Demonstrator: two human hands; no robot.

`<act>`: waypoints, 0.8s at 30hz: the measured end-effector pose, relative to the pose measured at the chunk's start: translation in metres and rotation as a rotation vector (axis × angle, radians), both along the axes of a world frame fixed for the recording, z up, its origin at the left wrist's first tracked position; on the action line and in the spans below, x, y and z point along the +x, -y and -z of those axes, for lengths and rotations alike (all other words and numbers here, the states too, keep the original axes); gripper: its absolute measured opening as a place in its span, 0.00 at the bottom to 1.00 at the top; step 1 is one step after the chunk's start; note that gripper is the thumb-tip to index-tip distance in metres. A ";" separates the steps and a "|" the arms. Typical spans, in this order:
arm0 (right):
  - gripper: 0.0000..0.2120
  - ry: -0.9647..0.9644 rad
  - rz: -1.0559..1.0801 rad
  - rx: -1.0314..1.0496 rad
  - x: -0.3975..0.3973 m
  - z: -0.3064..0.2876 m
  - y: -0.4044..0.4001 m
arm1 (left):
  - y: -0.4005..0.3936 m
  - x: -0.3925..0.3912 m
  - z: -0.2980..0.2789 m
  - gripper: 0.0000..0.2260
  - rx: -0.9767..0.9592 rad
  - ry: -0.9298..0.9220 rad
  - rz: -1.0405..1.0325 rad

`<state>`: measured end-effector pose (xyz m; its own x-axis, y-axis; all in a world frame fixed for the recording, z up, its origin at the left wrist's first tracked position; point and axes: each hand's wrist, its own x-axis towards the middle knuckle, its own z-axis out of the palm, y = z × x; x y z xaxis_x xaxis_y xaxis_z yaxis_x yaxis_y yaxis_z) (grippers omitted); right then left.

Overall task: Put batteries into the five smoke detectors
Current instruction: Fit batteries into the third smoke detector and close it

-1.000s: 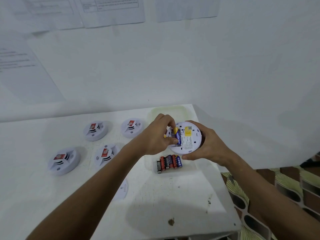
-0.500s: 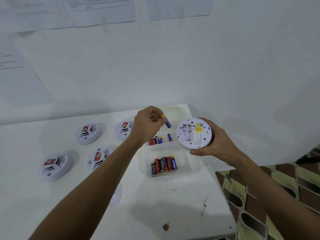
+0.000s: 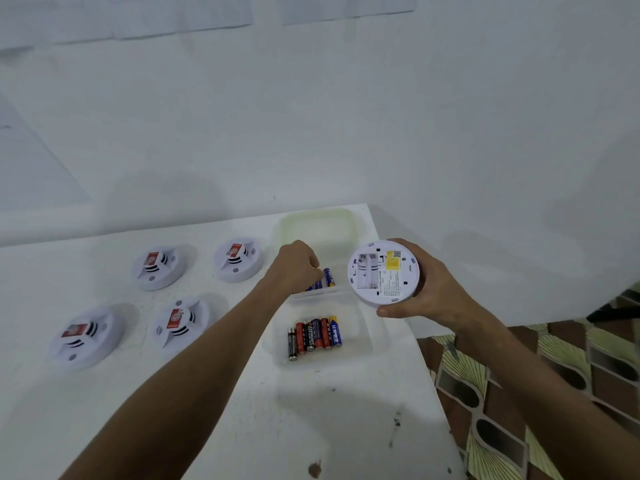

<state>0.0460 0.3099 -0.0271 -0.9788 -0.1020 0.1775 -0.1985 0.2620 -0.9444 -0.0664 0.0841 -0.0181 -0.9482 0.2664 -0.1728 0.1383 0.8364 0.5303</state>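
Head view. Right hand gripping a round white smoke detector by its rim, held in the air above the bench's right edge, underside turned up toward the camera. Visible on that underside: an open battery slot on the left side, a yellow sticker near the top, small printed text below. No battery seen in the slot.

Left hand reaching down into the far compartment of a clear plastic tray, fingers curled over a small group of blue batteries lying there. Fingertips hidden behind the knuckles, so cannot tell whether the grip pinches a battery or only touches the pile.

In the near compartment of the same tray: a row of batteries side by side, black, red and blue, ends pointing toward the camera.

On the white bench, left of the tray, four more smoke detectors face up in two rows of two, each with a red label on its raised middle, well apart from one another. Dark marks on the bench near its front edge.

Patterned floor at lower right, white wall behind the bench.
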 end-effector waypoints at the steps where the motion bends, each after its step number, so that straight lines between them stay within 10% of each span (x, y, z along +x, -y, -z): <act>1: 0.43 0.002 -0.006 -0.001 -0.001 0.000 0.001 | 0.000 -0.001 0.000 0.10 -0.018 0.002 0.010; 24: 0.43 0.035 -0.021 -0.014 0.035 0.004 0.006 | 0.042 0.062 -0.014 0.09 0.055 -0.275 0.238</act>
<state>0.0806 0.3042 -0.0312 -0.9822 -0.1206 0.1443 -0.1703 0.2445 -0.9546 -0.0045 0.0425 -0.0042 -0.8679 0.4866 0.1003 0.4687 0.7351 0.4898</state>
